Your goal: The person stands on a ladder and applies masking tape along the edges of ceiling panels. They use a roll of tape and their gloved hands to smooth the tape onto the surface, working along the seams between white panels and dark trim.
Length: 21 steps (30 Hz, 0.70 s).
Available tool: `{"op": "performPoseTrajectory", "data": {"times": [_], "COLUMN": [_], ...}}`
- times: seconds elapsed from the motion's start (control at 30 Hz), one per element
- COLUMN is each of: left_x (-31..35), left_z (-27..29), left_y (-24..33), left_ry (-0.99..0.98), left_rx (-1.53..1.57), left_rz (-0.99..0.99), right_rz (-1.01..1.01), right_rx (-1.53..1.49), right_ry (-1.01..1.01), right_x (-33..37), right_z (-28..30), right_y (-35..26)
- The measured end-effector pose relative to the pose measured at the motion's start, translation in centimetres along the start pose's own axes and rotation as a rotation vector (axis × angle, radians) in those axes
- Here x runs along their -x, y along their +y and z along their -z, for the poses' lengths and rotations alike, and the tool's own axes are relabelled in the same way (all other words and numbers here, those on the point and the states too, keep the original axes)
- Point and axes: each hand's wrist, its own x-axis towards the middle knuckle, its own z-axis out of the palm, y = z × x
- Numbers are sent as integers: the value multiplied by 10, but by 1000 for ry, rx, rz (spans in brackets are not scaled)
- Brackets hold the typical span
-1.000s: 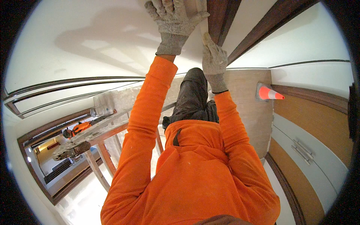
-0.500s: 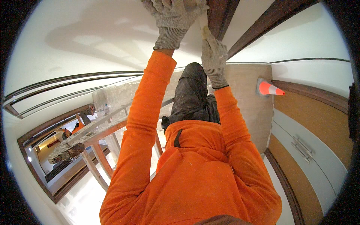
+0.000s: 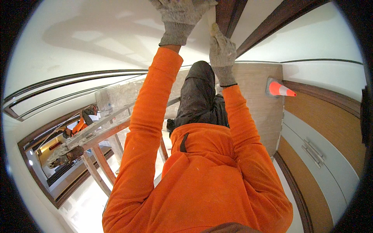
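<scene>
Both my hands are raised in grey, white-dusted knit gloves against the white wall. My left hand (image 3: 182,17) is at the top edge, its thumb stretched right toward a narrow pale strip (image 3: 211,16), its other fingertips cut off by the edge. The strip runs along a dark brown wooden frame (image 3: 224,17). Below it, my right hand (image 3: 222,48) has its fingers closed and pointing up at the strip's lower end, seemingly gripping it. I cannot make out what the strip is made of.
Below me is a wooden ladder or trestle (image 3: 101,138) on the left. An orange-and-white cone (image 3: 280,89) stands at right by a brown and grey cabinet (image 3: 314,145). Another person in orange (image 3: 80,123) is at far left. A second dark beam (image 3: 279,25) slants upper right.
My left hand has shifted slightly up, taking more fingers out of view. My right hand has moved up a little. The person at far left has changed posture.
</scene>
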Motion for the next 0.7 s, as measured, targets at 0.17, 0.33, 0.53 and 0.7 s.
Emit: {"op": "performPoseTrajectory", "data": {"times": [0.17,0.33,0.53,0.7], "left_x": [13,22,35,37], "left_z": [-7,-21,-26,-29], "left_y": [3,6,12,11], "left_ry": [-25,50,-10,28], "left_rx": [29,-18,-40,-40], "left_rz": [25,5,33,5], "right_rz": [72,17,89,16], "right_rx": [109,146,149,48], "right_ry": [-5,-78,-52,-33], "right_x": [8,13,15,12], "right_z": [-8,-12,-13,-10], "right_y": [15,21,32,28]}}
